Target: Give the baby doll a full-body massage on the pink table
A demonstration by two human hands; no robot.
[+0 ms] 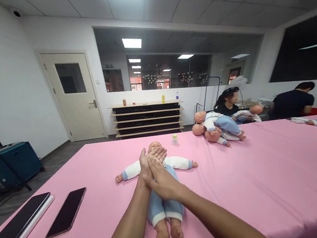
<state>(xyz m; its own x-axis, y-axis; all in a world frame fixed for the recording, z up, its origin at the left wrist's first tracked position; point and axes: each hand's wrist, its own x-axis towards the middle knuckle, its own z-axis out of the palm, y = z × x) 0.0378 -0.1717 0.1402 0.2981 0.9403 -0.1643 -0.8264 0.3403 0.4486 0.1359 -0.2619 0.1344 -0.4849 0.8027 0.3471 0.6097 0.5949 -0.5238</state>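
Observation:
A baby doll [156, 210] in a white and blue outfit lies on its back on the pink-covered table, arms spread and feet towards me. Over its chest, my left hand [144, 162] is turned palm up with its fingers stretched out. My right hand [163, 179] lies flat across the left palm and wrist, fingers straight. The two hands touch, and I cannot make out anything between them. They hide the doll's chest and part of its face. Beyond the doll's head stands a small clear bottle with a green cap [174, 139].
Two phones, a black one [67, 213] and another [21, 220] on a white block with a cable, lie at the left. Several more dolls [223, 125] are piled at the far right. Two people sit behind the table. A suitcase [12, 166] stands left.

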